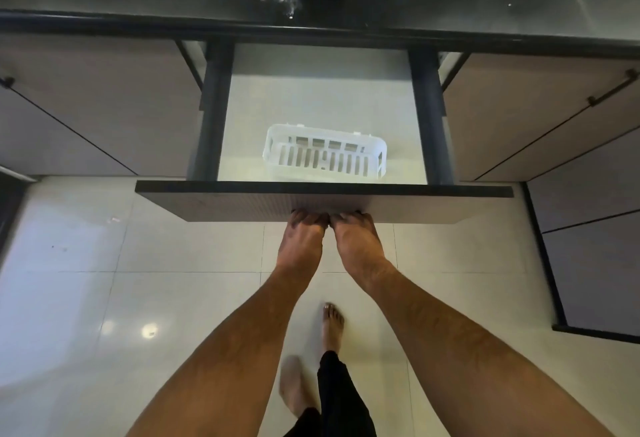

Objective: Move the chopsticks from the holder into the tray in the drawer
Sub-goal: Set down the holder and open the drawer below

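Both hands, left hand and right hand, are gripping the drawer front underneath; the white slotted tray (light, rigid plastic) is sitting inside. Chopsticks and holder aren't showing.

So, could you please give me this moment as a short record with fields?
drawer: pulled open, front panel toward the person
tray: white slotted tray on the drawer floor, near the front, nothing seen inside
left hand: fingers curled under the panel's lower edge
right hand: same grip, beside the left
chopsticks: not in view
holder: not in view
floor: glossy light tiles
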`<action>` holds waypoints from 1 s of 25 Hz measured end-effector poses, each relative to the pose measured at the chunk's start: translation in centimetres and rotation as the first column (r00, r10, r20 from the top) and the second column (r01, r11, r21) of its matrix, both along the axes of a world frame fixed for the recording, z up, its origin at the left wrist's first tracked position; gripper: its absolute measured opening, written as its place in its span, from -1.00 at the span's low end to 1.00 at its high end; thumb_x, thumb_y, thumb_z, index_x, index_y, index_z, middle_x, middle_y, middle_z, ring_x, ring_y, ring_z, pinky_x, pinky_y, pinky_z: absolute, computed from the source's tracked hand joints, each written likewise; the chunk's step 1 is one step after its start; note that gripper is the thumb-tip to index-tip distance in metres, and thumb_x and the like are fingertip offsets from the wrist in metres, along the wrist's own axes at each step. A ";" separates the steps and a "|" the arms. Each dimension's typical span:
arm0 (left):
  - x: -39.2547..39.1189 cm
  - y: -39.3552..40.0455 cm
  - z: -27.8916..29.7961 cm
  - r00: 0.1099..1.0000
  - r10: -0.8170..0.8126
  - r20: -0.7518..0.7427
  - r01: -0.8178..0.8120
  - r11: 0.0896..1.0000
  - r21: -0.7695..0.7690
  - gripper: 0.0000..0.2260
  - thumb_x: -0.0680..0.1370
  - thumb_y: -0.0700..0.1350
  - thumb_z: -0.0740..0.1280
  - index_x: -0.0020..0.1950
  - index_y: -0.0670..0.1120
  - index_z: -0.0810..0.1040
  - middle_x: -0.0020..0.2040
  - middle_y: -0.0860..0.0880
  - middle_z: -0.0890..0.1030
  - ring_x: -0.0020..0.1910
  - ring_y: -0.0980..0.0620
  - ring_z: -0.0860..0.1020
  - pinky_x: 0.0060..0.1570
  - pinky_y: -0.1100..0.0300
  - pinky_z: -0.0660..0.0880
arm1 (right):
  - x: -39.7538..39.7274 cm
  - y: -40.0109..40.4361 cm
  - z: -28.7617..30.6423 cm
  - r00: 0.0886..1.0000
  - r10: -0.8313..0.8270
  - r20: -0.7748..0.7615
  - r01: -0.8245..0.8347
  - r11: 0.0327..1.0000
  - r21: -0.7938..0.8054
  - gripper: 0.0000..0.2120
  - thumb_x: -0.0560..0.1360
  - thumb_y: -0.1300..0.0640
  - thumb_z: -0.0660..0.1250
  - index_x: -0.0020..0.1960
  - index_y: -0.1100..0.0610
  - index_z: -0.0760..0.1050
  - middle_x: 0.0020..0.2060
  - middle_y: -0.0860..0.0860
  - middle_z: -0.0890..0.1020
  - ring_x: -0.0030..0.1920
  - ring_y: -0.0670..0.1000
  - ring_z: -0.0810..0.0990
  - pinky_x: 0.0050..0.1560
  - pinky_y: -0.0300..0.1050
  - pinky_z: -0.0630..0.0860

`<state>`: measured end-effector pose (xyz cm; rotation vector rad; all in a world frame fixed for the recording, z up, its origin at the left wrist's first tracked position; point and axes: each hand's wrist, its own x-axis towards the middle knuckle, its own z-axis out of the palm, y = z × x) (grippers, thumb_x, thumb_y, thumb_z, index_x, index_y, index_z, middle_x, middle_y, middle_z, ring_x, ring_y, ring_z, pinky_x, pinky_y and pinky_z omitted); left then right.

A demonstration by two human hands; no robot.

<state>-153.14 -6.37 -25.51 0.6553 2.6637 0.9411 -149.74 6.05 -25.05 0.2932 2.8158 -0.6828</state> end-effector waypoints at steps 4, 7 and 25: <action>3.0 -0.9 -0.1 0.992 0.063 0.107 -0.076 0.990 0.122 -0.72 0.56 0.00 0.17 0.17 0.25 0.56 0.30 0.05 0.53 0.31 0.00 0.48 0.39 0.05 0.38 | 3.2 -1.3 -0.7 0.999 0.033 0.028 -0.037 0.985 0.168 -0.50 0.60 0.09 0.38 0.50 -0.02 0.35 0.44 0.01 0.47 0.47 0.11 0.37 0.58 0.04 0.13; 5.0 -1.7 0.2 0.993 0.072 0.095 -0.077 0.996 0.047 -0.74 0.59 0.00 0.17 0.20 0.23 0.54 0.30 0.12 0.52 0.29 0.07 0.49 0.34 0.14 0.39 | 5.0 -1.8 -0.9 0.997 0.057 0.042 -0.064 0.977 0.206 -0.51 0.60 0.09 0.36 0.50 -0.03 0.35 0.44 0.00 0.47 0.47 0.10 0.37 0.59 0.02 0.13; 3.8 -3.3 10.3 0.795 -0.157 -0.586 0.230 0.972 0.053 -0.85 0.59 -0.14 0.35 -0.14 -0.15 0.63 -0.24 -0.08 0.65 -0.24 -0.03 0.59 -0.07 0.05 0.53 | 6.4 -0.5 10.4 0.810 0.208 -0.548 -0.136 0.976 0.170 -0.84 0.55 0.13 0.35 -0.12 0.19 0.64 -0.26 0.09 0.70 -0.29 0.06 0.66 -0.25 -0.15 0.61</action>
